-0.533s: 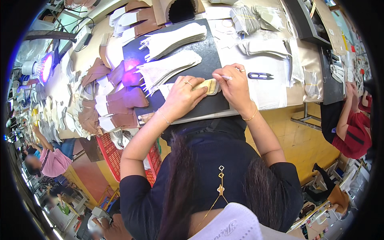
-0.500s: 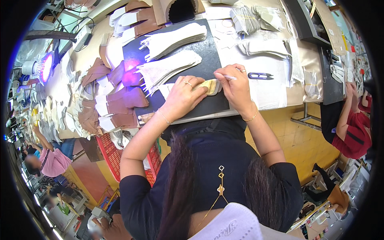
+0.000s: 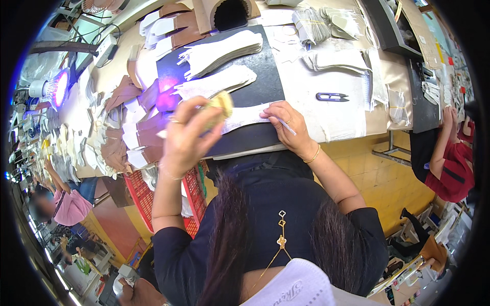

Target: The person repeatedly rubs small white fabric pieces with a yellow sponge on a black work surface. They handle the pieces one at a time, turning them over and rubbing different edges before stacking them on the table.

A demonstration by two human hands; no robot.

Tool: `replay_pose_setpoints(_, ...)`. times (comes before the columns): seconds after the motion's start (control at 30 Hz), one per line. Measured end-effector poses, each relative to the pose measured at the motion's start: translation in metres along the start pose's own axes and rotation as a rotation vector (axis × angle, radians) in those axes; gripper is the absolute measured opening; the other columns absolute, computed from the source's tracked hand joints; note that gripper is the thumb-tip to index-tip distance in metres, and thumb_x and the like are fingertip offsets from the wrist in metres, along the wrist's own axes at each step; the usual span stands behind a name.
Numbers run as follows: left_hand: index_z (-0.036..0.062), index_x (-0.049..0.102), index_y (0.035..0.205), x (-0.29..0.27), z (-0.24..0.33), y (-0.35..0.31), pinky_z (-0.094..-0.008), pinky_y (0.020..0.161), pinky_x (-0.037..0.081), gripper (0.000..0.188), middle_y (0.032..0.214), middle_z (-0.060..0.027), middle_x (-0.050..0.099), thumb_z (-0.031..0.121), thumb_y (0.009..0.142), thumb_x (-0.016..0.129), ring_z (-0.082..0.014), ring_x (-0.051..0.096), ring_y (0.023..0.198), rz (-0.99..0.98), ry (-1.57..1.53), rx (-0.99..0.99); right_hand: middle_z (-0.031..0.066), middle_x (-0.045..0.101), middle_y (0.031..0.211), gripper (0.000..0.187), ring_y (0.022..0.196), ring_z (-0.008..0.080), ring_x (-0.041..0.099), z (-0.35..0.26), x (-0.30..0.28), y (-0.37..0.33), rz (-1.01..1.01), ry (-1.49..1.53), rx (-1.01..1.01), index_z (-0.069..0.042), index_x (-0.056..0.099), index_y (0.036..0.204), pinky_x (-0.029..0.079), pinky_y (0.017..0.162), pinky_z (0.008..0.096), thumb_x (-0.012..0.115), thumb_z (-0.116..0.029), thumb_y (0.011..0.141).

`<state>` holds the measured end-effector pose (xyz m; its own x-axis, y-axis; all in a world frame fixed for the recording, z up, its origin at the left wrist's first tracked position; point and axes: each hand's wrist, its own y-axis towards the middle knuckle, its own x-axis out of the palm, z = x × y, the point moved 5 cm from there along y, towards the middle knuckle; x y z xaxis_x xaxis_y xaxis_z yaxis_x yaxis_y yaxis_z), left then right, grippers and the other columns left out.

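Note:
My left hand (image 3: 190, 136) is raised over the board's near left part, fingers closed on a yellowish flat pattern piece (image 3: 224, 103); its exact kind is unclear. Beneath and to the right lies a white cut piece (image 3: 247, 116) with a narrow middle, flat on the black board (image 3: 271, 76). At that piece's right end is my right hand (image 3: 290, 125), gripping a slim white pen (image 3: 287, 127), its fingertips at the edge. Just beyond, a stack of similar white pieces (image 3: 229, 80) rests on the board, with another stack (image 3: 224, 51) farther back.
Dark thread snips (image 3: 332, 97) lie right of the board. Brown-and-white pieces (image 3: 148, 125) crowd the left side, near a glowing lamp (image 3: 57, 86). Banded bundles (image 3: 311, 26) sit at the back right. A red crate (image 3: 139, 196) stands below the table edge. Other people work at both sides.
My left hand has lifted the yellowish piece off the white piece and moved left with it. My right hand has lowered slightly and moved left, keeping the pen.

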<state>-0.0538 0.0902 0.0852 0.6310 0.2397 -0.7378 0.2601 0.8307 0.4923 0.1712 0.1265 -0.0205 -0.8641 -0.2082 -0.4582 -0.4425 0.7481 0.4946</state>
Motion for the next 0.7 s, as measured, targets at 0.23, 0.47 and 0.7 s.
replay_pose_setpoints(0.23, 0.0058, 0.069, 0.112, -0.021, -0.021, 0.022, -0.0382, 0.071, 0.058, 0.037, 0.117, -0.0132, 0.06, 0.001, 0.078, 0.083, -0.0272, 0.07, 0.087, 0.039, 0.099, -0.061, 0.0131, 0.066, 0.097, 0.011, 0.084, 0.0312, 0.067, 0.0, 0.001, 0.001, -0.007, -0.004, -0.038, -0.005, 0.064, 0.105, 0.055, 0.071, 0.0387, 0.067, -0.009, 0.095)
replay_pose_setpoints(0.47, 0.0131, 0.076, 0.105, 0.061, -0.046, 0.033, -0.0415, 0.092, 0.05, 0.025, 0.113, -0.0075, 0.071, 0.022, 0.082, 0.081, -0.0261, 0.066, 0.103, -0.155, 0.196, 0.102, 0.0138, 0.067, 0.099, 0.02, 0.092, 0.0276, 0.066, 0.004, -0.033, -0.004, 0.19, 0.069, 0.141, -0.002, 0.067, 0.108, 0.053, 0.082, 0.0338, 0.055, -0.017, 0.106)
replay_pose_setpoints(0.7, 0.0115, 0.077, 0.104, 0.103, -0.001, -0.005, -0.0397, 0.088, 0.051, 0.027, 0.12, -0.007, 0.071, 0.017, 0.079, 0.083, -0.0257, 0.064, 0.104, -0.306, -0.006, 0.142, 0.0125, 0.067, 0.102, 0.023, 0.096, 0.0251, 0.064, 0.015, -0.055, -0.002, 0.252, 0.049, 0.212, -0.001, 0.067, 0.109, 0.051, 0.087, 0.0334, 0.052, -0.018, 0.108)
